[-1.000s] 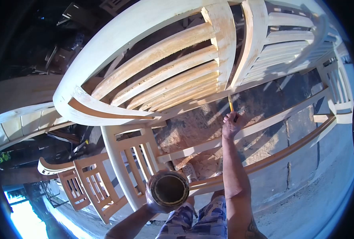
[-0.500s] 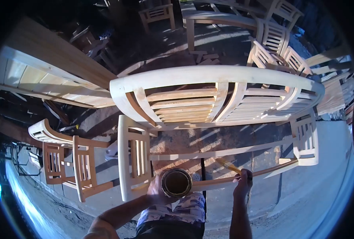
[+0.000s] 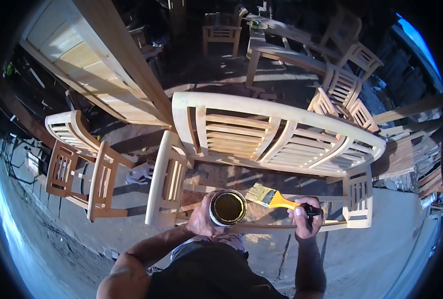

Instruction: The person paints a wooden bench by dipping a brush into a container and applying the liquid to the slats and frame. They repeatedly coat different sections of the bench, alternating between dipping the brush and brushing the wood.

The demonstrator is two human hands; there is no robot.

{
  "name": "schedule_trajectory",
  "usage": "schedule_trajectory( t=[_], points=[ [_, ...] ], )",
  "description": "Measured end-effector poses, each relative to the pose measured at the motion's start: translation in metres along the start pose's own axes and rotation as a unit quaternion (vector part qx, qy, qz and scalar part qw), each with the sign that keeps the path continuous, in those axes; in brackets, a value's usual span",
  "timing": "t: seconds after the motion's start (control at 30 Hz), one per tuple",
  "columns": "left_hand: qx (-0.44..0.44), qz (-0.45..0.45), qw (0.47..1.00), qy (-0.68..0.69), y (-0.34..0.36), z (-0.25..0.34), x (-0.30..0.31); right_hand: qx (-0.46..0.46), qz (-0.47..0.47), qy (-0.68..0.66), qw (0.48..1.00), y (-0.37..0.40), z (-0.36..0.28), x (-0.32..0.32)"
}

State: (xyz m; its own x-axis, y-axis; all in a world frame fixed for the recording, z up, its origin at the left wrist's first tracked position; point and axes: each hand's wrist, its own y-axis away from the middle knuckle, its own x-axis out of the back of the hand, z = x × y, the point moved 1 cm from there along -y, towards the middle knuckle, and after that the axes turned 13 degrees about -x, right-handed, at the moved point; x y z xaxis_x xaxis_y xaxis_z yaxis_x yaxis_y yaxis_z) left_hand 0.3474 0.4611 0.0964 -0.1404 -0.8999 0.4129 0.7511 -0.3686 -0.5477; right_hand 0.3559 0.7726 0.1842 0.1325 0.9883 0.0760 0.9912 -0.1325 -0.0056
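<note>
My left hand (image 3: 203, 219) grips a round can (image 3: 242, 215) from its left side; the can's top faces me and dark liquid shows inside. In my right hand (image 3: 307, 219) is a paintbrush (image 3: 282, 200) with a yellow and black handle, held closed-fingered by its dark end. Its pale bristles point left, close to the can's rim but apart from it. Just beyond both hands stands a pale wooden bench frame (image 3: 281, 110) with a slatted, curved back and slatted arm sides. Its seat is an open frame, with the ground showing through.
To the left stands a smaller slatted wooden chair frame (image 3: 97, 172), with a white animal-like shape (image 3: 139, 173) on the ground beside it. A large wooden panel (image 3: 82, 65) leans behind. Farther back are a wooden table (image 3: 286, 54) and several chairs; stacked boards (image 3: 428, 182) lie at right.
The paintbrush has come up and nearer, its bristles now beside the can. My view has turned and shifted, so the bench frame appears tilted and lower. Both hands keep their hold.
</note>
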Motion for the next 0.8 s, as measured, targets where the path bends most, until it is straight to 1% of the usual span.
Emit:
schedule_trajectory(
  t=[0.13,0.17,0.23,0.27,0.3,0.33,0.37,0.43,0.47,0.57,0.6,0.63,0.7,0.73,0.77,0.8],
  points=[
    [-0.020,0.005,1.000,0.021,0.016,-0.001,0.010,0.070,-0.008,0.027,0.997,0.022,-0.026,-0.019],
    [-0.003,-0.029,0.999,0.024,0.032,-0.016,0.009,0.080,-0.007,0.033,0.996,0.027,-0.032,-0.024],
    [0.004,-0.028,0.999,0.021,0.036,-0.008,0.017,0.080,-0.003,0.065,0.995,0.038,-0.050,-0.036],
    [-0.009,-0.035,0.999,0.012,0.038,-0.005,0.022,0.087,-0.013,0.069,0.994,0.042,-0.055,-0.043],
    [-0.025,-0.040,0.999,0.000,0.041,-0.001,0.027,0.097,-0.025,0.072,0.992,0.047,-0.060,-0.049],
    [-0.052,-0.030,0.998,-0.022,0.042,0.005,0.029,0.098,-0.038,0.096,0.990,0.051,-0.066,-0.053],
    [-0.058,-0.027,0.998,-0.024,0.045,0.008,0.032,0.117,-0.063,0.126,0.983,0.053,-0.072,-0.059],
    [-0.073,-0.023,0.997,-0.028,0.051,0.014,0.038,0.154,-0.109,0.183,0.965,0.059,-0.081,-0.075],
    [-0.067,-0.019,0.998,-0.011,0.051,0.021,0.043,0.180,-0.126,0.208,0.953,0.060,-0.087,-0.085],
    [-0.112,0.008,0.994,-0.014,0.051,0.042,0.050,0.221,-0.171,0.264,0.923,0.067,-0.084,-0.112],
    [-0.140,-0.004,0.990,-0.033,0.055,0.044,0.050,0.144,-0.194,0.263,0.934,0.074,-0.084,-0.121],
    [-0.101,-0.001,0.995,0.017,0.063,0.038,0.046,0.087,-0.213,0.298,0.927,0.078,-0.079,-0.125],
    [-0.110,-0.006,0.994,0.026,0.068,0.038,0.044,0.154,-0.218,0.305,0.914,0.077,-0.056,-0.138],
    [-0.098,-0.008,0.994,0.042,0.069,0.041,0.043,0.172,-0.226,0.324,0.902,0.077,-0.051,-0.142],
    [-0.085,-0.010,0.995,0.058,0.070,0.044,0.042,0.170,-0.224,0.348,0.894,0.080,-0.054,-0.146],
    [-0.073,-0.011,0.995,0.074,0.071,0.047,0.042,0.179,-0.222,0.345,0.894,0.081,-0.052,-0.145]
  ],
)
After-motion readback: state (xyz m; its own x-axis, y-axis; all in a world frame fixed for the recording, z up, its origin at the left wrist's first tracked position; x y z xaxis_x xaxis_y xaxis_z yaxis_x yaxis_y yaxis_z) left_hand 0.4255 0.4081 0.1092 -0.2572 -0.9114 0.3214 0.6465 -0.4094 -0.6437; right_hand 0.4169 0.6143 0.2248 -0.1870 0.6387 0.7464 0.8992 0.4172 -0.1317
